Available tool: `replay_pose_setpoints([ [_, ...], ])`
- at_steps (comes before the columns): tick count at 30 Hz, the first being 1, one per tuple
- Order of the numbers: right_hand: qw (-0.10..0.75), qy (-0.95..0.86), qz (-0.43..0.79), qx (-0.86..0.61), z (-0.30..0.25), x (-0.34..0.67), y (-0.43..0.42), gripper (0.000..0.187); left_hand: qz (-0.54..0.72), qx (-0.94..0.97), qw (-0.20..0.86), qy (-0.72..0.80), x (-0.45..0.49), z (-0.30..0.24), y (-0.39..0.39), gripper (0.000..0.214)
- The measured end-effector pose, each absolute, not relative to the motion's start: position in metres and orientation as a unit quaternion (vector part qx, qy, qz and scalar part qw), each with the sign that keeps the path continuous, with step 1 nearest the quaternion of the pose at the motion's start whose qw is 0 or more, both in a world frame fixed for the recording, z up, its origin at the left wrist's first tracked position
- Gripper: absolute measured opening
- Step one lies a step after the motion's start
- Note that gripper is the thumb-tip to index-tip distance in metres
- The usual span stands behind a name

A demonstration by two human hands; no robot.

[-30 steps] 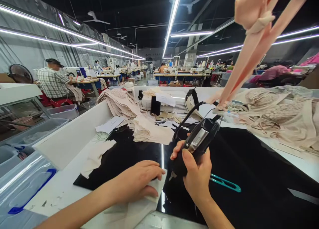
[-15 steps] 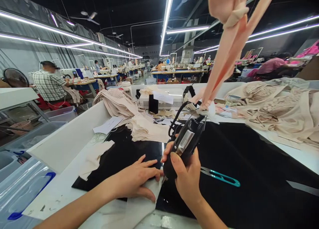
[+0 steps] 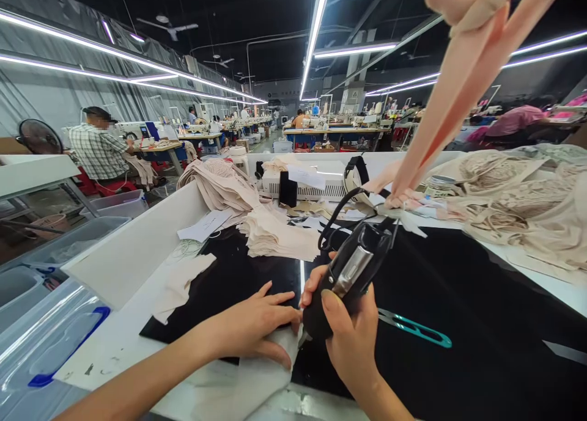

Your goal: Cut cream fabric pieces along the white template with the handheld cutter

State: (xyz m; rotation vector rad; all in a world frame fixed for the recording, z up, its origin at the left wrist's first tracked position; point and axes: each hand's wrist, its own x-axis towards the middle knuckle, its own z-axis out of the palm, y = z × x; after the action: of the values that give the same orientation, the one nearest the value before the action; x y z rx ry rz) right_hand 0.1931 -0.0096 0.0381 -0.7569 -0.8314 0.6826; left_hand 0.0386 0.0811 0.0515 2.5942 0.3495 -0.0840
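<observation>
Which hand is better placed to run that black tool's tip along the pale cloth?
Probably the right hand: it grips the black tool, whose tip sits at the edge of the pale cloth. The left hand lies flat on that cloth, holding it down.

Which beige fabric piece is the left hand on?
The pale piece at the near edge, under the left hand, by the black tool; the stack and loose scrap lie untouched.
</observation>
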Motion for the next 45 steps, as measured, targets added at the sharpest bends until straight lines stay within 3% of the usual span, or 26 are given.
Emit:
replay_pose_setpoints([
  [5, 0.79, -0.389, 0.3, -0.366, 0.038, 0.189, -0.012, 0.037, -0.038, 0.955, 0.266, 0.127, 0.04, 0.05, 0.083, 0.046],
  [11, 0.796, -0.401, 0.312, -0.329, 0.041, 0.187, -0.015, 0.023, -0.015, 0.959, 0.266, 0.099, 0.037, 0.039, 0.09, 0.051],
  [18, 0.793, -0.392, 0.317, -0.342, 0.029, 0.18, -0.018, 0.024, 0.001, 0.961, 0.265, 0.082, 0.036, 0.033, 0.092, 0.062],
  [24, 0.788, -0.412, 0.302, -0.344, 0.039, 0.186, -0.019, 0.023, 0.079, 0.966, 0.219, 0.109, 0.027, 0.037, 0.079, 0.046],
  [28, 0.782, -0.423, 0.274, -0.366, 0.05, 0.195, -0.023, 0.034, 0.178, 0.956, 0.112, 0.203, 0.01, 0.033, 0.045, 0.011],
  [33, 0.749, -0.423, 0.266, -0.435, 0.066, 0.199, -0.025, 0.04, 0.148, 0.967, 0.035, 0.206, -0.002, 0.012, 0.016, 0.011],
  [38, 0.747, -0.427, 0.237, -0.452, 0.077, 0.194, -0.025, 0.031, 0.171, 0.973, 0.057, 0.142, -0.013, 0.001, 0.035, 0.018],
  [45, 0.766, -0.463, 0.235, -0.379, 0.054, 0.201, -0.018, 0.026, 0.186, 0.97, 0.091, 0.129, -0.016, 0.013, 0.053, 0.031],
])
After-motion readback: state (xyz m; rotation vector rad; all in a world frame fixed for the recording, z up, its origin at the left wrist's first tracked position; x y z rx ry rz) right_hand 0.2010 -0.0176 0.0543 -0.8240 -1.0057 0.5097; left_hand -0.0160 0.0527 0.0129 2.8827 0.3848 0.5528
